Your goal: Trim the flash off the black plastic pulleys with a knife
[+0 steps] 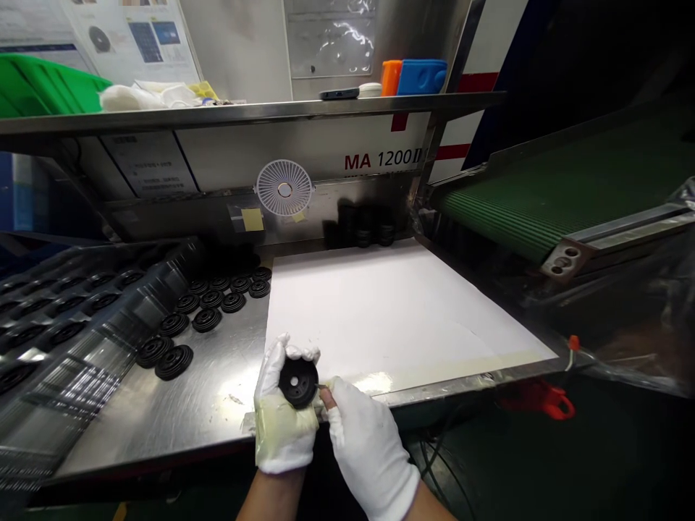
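Left hand point(285, 416), white-gloved, fingers closed around a round black ribbed disc point(298, 382); right hand point(369, 449) fingers pinch its rim.

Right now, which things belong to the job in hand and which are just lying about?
Job in hand: black disc, gripped in left hand, right hand at its rim; rows of like discs on steel table; tray of discs.
Lying about: small fan, green bin, blue box, red clamp.

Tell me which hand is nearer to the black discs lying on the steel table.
Left. The left hand, holding a black round part, is just right of the black discs; the right hand lies farther right, beyond it.
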`<action>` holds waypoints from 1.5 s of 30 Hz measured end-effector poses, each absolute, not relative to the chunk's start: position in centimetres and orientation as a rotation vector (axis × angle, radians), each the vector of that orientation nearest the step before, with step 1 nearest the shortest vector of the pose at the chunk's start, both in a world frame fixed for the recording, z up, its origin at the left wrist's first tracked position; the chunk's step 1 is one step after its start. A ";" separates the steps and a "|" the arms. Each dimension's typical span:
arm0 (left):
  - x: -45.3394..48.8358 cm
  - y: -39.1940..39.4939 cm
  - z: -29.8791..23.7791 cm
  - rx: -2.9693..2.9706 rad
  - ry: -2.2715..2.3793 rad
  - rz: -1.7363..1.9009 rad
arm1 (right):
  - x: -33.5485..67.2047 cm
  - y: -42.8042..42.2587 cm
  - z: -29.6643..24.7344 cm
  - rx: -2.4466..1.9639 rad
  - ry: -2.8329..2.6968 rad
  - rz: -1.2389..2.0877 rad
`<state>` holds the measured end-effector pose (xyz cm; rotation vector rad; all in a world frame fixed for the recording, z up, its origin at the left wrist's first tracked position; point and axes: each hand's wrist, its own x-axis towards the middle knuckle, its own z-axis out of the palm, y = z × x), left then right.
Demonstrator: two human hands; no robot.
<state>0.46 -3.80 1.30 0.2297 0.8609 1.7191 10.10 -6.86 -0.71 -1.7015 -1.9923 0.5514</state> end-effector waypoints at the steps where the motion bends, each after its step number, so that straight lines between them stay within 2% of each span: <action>1: 0.5 -3.9 1.0 0.309 0.885 1.735 | 10.1 -6.8 -0.7 -1.710 -1.996 0.559; 8: 0.4 -4.6 -0.9 0.805 0.969 1.808 | 10.1 -7.2 -0.5 -1.677 -2.060 0.515; 15: 0.4 -4.4 0.0 0.761 0.982 1.785 | 10.3 -6.6 -0.1 -1.735 -2.031 0.526; 22: 0.4 -3.7 -0.2 0.271 0.863 1.774 | 9.8 -7.0 -0.5 -1.730 -1.977 0.623; 35: 0.6 -4.4 -0.9 0.813 0.991 1.840 | 9.7 -7.0 -0.1 -1.704 -1.988 0.566; 40: 0.4 -3.8 0.0 0.525 0.954 1.800 | 8.9 -7.3 -0.4 -1.651 -2.017 0.524; 45: -0.8 -3.3 1.0 0.159 0.764 1.442 | 9.9 -6.7 -0.6 -1.677 -2.018 0.498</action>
